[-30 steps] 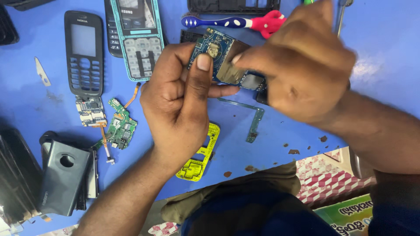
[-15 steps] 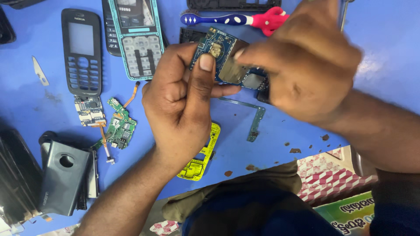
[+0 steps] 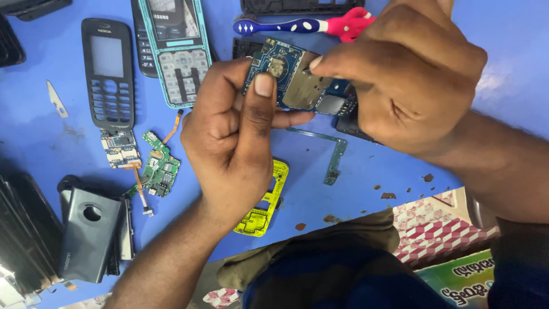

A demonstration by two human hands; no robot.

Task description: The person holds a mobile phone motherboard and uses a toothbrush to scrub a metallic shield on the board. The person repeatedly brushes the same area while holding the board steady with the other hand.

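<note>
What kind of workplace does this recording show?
Most likely a mobile phone repair bench. The hands, left hand and right hand, hold a bare blue circuit board over a blue table strewn with a black phone front cover, small green circuit boards and a yellow inner frame.

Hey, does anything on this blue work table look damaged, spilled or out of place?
Yes. Small brown crumbs lie scattered on the blue table near its front edge. A pink-and-blue toothbrush lies among dismantled phone parts. The blue circuit board, held by both hands, has a metal shield plate sitting askew.
</note>
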